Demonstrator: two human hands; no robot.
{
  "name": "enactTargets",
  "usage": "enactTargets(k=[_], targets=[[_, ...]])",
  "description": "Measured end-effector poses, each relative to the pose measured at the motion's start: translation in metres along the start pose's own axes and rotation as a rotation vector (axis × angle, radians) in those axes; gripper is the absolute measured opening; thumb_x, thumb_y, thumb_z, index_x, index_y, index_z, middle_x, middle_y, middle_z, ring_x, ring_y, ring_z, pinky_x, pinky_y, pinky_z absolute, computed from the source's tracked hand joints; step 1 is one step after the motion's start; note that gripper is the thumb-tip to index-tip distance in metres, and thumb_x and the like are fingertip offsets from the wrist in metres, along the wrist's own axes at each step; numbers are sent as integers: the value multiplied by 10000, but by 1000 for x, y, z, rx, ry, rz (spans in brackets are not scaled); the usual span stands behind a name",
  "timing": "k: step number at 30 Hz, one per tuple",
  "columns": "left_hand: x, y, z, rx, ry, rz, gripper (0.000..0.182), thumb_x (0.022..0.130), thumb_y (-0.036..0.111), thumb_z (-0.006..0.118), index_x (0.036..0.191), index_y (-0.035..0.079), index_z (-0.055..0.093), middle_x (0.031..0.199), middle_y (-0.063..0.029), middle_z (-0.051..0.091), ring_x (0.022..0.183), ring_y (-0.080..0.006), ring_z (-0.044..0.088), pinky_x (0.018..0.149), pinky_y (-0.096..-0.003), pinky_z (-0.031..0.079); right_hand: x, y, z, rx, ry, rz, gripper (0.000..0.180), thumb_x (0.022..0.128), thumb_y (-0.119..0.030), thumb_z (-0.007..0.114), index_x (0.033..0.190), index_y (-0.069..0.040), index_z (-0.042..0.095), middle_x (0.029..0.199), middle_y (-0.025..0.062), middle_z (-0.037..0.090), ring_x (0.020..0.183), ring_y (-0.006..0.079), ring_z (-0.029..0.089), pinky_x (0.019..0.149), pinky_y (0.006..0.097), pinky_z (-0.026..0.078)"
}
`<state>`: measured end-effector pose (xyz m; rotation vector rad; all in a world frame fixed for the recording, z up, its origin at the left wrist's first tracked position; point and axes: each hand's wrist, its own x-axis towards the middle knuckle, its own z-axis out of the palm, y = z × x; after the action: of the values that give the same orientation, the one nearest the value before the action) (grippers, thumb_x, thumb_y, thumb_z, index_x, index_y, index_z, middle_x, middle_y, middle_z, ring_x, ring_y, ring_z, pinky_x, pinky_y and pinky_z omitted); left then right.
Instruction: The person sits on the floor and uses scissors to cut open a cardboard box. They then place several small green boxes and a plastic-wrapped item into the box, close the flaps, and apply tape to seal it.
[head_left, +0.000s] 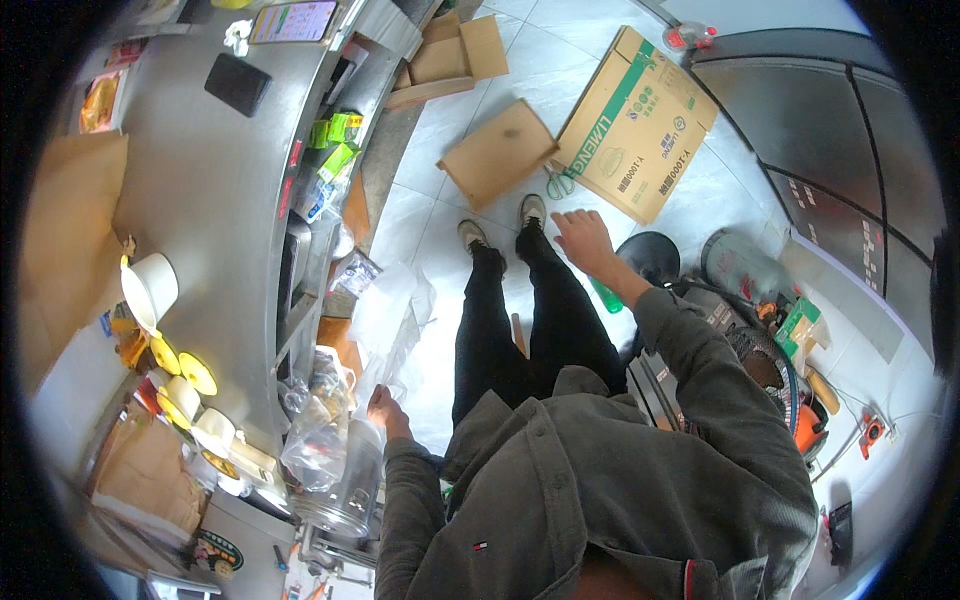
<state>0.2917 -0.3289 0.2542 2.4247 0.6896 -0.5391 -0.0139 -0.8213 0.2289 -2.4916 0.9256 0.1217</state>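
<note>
My left hand (384, 407) is closed on the lower end of a translucent plastic bag (390, 319), which hangs beside the metal shelving. Over the floor to the right, my right hand (583, 238) is stretched out with nothing seen in it; its fingers are slightly bent. Beyond it lie a flattened printed cardboard box (637, 127) and a plain cardboard piece (499, 154). Green-handled scissors (559, 184) lie where these two meet, with the blades partly hidden. A green bottle-like object (606, 295) shows below my right forearm.
A steel counter (225, 172) on the left holds a phone (292, 21), a black device (238, 84) and a white pot (150, 289). An open cardboard box (442, 60) stands beyond. To the right are a black round stool or lid (649, 256), a gas cylinder (739, 262) and dark cabinet doors (802, 112).
</note>
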Motion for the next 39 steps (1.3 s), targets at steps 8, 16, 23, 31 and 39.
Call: enactTargets(k=[8, 16, 23, 31, 39], targets=[[-32, 45, -5, 41, -7, 83, 307, 892, -8, 676, 1195, -53, 697, 1180, -162, 715, 1039, -247, 672, 939, -350, 532, -121, 39, 21, 143, -283, 330, 323, 888, -269, 698, 1140, -83, 620, 975, 144, 702, 938, 355, 681, 828, 500, 491], [-61, 89, -16, 190, 82, 70, 308, 888, -13, 681, 1195, -32, 708, 1164, -154, 722, 1025, -235, 675, 928, -347, 532, -173, 51, 28, 329, -272, 461, 300, 912, -251, 688, 1132, -51, 652, 974, 167, 721, 897, 368, 695, 779, 491, 534], [-68, 91, -17, 186, 9, 218, 290, 897, 7, 694, 1183, -41, 708, 1142, -148, 724, 1001, -230, 675, 909, -341, 531, -176, 56, 21, 459, -259, 545, 300, 908, -238, 694, 1123, -33, 656, 967, 180, 717, 923, 370, 684, 784, 487, 534], [-44, 104, -27, 80, -1, 272, 336, 850, 6, 690, 1174, -81, 699, 1133, -165, 725, 1028, -256, 677, 924, -350, 530, -174, 57, 27, 504, -246, 647, 318, 900, -229, 690, 1157, -45, 659, 993, 161, 724, 952, 362, 686, 821, 457, 540], [18, 75, -6, -6, -86, 278, 338, 903, 86, 678, 1202, -72, 681, 1164, -152, 714, 1034, -246, 671, 948, -365, 508, -100, 80, 64, 441, -201, 605, 345, 937, -246, 638, 1192, -13, 646, 1021, 206, 712, 975, 401, 676, 845, 486, 533]])
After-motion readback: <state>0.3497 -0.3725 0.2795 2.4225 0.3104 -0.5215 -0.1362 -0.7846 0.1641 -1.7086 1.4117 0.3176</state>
